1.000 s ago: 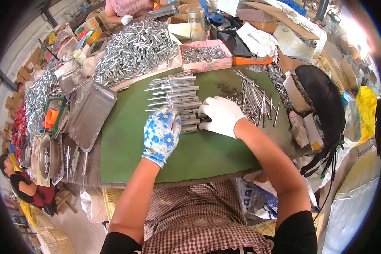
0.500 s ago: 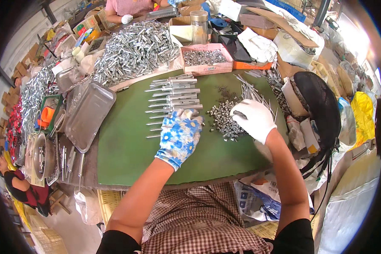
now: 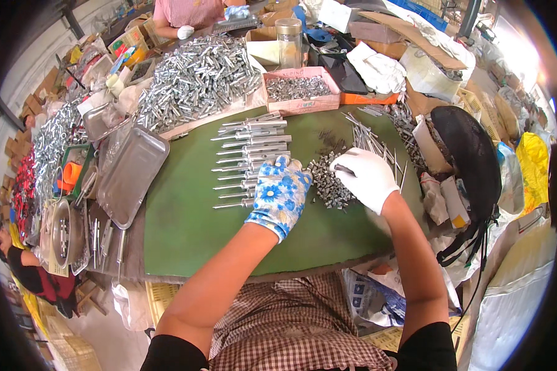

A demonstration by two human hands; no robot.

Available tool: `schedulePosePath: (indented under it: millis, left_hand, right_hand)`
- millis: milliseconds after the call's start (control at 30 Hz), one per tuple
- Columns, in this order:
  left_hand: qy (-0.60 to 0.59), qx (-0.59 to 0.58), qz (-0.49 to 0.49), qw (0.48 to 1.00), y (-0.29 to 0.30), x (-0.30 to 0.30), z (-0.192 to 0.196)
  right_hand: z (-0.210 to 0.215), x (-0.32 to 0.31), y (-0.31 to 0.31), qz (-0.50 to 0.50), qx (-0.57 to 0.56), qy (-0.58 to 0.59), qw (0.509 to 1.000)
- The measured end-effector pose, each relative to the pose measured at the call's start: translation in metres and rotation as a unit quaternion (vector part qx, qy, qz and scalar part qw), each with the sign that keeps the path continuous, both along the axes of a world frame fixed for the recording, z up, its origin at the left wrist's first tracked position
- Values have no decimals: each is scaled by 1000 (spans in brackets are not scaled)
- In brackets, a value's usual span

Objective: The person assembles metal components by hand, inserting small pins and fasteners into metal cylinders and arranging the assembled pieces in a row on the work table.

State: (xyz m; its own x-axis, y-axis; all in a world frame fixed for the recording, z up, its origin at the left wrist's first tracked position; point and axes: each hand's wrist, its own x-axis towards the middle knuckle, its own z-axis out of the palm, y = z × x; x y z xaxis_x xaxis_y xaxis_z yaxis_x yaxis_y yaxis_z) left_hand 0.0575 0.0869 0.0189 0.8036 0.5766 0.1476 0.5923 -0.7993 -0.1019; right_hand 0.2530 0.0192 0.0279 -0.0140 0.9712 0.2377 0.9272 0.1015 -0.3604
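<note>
My left hand (image 3: 280,193), in a blue-flowered glove, has its fingers curled by the right ends of a row of metal tubes with thin rods (image 3: 254,150). What it pinches, if anything, is hidden. My right hand (image 3: 370,178), in a white glove, is just right of it, thumb and fingers drawn together over a heap of small metal caps (image 3: 334,190). A dark spot shows at its fingertips, too small to name. Behind that hand, loose thin metal rods (image 3: 362,136) lie in a bundle. All this rests on a green work mat (image 3: 198,241).
Beyond the mat are a large heap of metal tubes (image 3: 198,77), a pink box of small parts (image 3: 300,93) and a lidded jar (image 3: 289,46). A metal tray (image 3: 133,176) stands left; a black bag (image 3: 467,154) hangs right. A co-worker (image 3: 189,13) sits opposite.
My left hand has moved right, off the lower tubes, and closer to my right hand. The right hand has shifted slightly left over the caps.
</note>
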Motion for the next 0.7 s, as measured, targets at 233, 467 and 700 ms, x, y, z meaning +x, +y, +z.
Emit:
schedulePosePath:
  millis: [233,467,700]
  left_hand:
    - [6,34,-55,998,8,-3,-6]
    - [-39,18,-107,993,13,-10,-11]
    - [52,9,-100,994,9,-1,2]
  right_hand:
    - [10,12,-17,-42,10,44,998]
    - [1,19,-26,-45,21,57,997]
    - [4,8,-24,-36,25,71,997]
